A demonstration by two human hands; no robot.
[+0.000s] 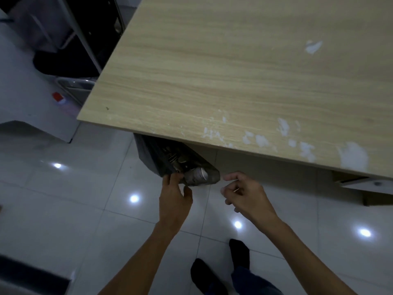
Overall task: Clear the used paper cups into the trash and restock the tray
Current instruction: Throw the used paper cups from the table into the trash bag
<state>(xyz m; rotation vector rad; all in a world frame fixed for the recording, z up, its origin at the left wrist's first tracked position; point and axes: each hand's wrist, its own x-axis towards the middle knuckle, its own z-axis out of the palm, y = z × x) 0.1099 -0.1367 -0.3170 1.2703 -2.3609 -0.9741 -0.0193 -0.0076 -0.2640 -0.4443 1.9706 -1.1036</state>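
Left grip [174, 193] pinches the trash bag [152, 155] under the surface [234, 71], a cup [196, 175] inside; right grip [244, 193] is loosely curled, holding nothing.

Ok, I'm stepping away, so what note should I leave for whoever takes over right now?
Left hand grips the near rim of the dark trash bag under the table edge.
Right hand is beside it, fingers loosely curled, nothing seen in it.
Done: one paper cup lies in the bag's mouth.
Left: tray and any other cups are out of view; restocking not shown done.
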